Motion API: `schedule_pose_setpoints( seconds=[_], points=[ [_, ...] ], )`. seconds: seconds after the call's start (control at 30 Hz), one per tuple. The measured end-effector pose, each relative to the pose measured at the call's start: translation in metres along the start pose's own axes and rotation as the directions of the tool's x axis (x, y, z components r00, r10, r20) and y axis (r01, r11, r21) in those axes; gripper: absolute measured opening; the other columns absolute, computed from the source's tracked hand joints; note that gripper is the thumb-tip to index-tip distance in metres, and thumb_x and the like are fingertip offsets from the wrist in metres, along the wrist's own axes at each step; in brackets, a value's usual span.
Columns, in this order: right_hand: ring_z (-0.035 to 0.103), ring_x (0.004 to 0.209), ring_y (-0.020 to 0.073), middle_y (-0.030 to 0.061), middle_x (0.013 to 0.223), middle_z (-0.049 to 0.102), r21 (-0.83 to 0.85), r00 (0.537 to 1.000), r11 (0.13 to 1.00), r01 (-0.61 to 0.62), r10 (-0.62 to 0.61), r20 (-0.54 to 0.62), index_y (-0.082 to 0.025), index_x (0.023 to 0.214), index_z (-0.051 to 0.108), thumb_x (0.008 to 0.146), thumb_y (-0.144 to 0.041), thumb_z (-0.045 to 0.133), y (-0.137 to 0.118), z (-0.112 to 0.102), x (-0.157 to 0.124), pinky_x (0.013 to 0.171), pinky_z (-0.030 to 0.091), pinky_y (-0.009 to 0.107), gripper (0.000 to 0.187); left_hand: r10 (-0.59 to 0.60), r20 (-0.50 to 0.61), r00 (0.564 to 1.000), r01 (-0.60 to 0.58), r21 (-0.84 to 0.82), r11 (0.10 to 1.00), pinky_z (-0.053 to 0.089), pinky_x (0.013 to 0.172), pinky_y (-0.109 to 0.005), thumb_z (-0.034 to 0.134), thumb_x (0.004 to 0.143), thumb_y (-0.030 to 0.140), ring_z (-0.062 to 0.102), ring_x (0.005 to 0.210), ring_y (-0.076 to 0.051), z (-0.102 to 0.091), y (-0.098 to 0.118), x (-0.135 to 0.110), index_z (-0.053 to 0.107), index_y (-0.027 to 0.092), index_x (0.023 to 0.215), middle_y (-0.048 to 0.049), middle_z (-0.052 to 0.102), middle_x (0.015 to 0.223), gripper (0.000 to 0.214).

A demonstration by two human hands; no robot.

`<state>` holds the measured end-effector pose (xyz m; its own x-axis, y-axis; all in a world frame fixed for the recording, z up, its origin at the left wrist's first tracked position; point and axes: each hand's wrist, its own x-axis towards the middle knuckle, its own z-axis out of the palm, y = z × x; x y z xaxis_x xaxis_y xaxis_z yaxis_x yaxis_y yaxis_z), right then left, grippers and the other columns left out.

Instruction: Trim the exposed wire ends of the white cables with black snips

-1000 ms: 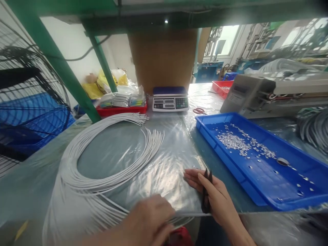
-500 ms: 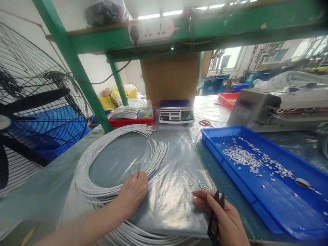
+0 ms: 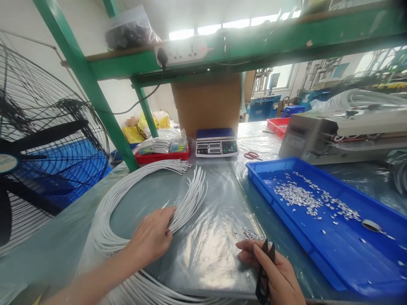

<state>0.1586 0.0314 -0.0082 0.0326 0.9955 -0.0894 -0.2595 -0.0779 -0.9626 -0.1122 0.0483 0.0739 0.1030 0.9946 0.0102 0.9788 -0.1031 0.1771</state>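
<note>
A thick coiled bundle of white cables (image 3: pixel 106 216) curves over the left half of the table. My left hand (image 3: pixel 154 235) is closed around the bundle just below its free end, where the loose tips fan out up and away from me. In my right hand (image 3: pixel 273 271) I hold black thread snips (image 3: pixel 263 275), their two pointed blades slightly apart and aimed upward. Thumb and index finger of that hand are near each other, above the table. Just beyond its fingertips lies a small pile of shiny metal bits (image 3: pixel 252 233).
A blue tray (image 3: pixel 286 228) with many small metal pieces and a round scoop-like item (image 3: pixel 371 225) fills the right. Behind are a weighing scale (image 3: pixel 216 146), red-handled scissors (image 3: pixel 252 155) and a red tray (image 3: pixel 162 157). A grey machine (image 3: pixel 308 137) stands back right; a fan (image 3: pixel 47 140) is left.
My left hand has shifted slightly left and up along the cable bundle, and the fanned tips stand more upright. My right hand keeps the snips in nearly the same place. The view has tilted slightly.
</note>
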Motion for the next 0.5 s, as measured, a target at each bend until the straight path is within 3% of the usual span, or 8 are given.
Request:
schedule_pose_setpoints(
  seconds=[0.13,0.33,0.5],
  points=[
    [0.066,0.073,0.0215,0.0085,0.076,0.074,-0.005,1.000,1.000,-0.001,0.001,0.009,-0.017,0.081,0.075,0.078,-0.048,0.063,0.000,0.000,-0.001,0.070,0.050,0.027,0.033,0.013,0.154,0.988,0.037,-0.318,0.947,0.040,0.066,-0.028,0.045,0.066,0.012,0.054,0.074,-0.020,-0.012,-0.002,0.004,0.056,0.015,0.097,-0.0020,0.057,0.076,0.033],
    [0.064,0.067,0.0172,0.0068,0.074,0.075,0.043,1.000,0.999,-0.003,0.002,0.022,-0.018,0.080,0.074,0.081,-0.046,0.062,0.003,-0.001,0.000,0.066,0.048,0.025,0.030,0.176,0.376,0.910,0.145,-0.685,0.714,0.032,0.050,-0.021,0.048,0.064,0.019,0.040,0.056,-0.010,-0.030,0.010,0.014,0.053,0.015,0.078,0.0037,0.047,0.064,0.015],
    [0.058,0.052,0.0124,0.0070,0.072,0.073,0.121,0.999,0.993,0.013,-0.017,0.032,-0.017,0.081,0.072,0.082,-0.044,0.062,0.003,0.002,0.001,0.048,0.043,0.022,0.029,0.349,0.413,0.841,0.187,-0.828,0.528,0.040,0.058,-0.022,0.062,0.068,0.028,0.047,0.058,-0.009,-0.041,0.039,0.020,0.051,0.016,0.096,0.0025,0.053,0.077,0.033]
  ],
)
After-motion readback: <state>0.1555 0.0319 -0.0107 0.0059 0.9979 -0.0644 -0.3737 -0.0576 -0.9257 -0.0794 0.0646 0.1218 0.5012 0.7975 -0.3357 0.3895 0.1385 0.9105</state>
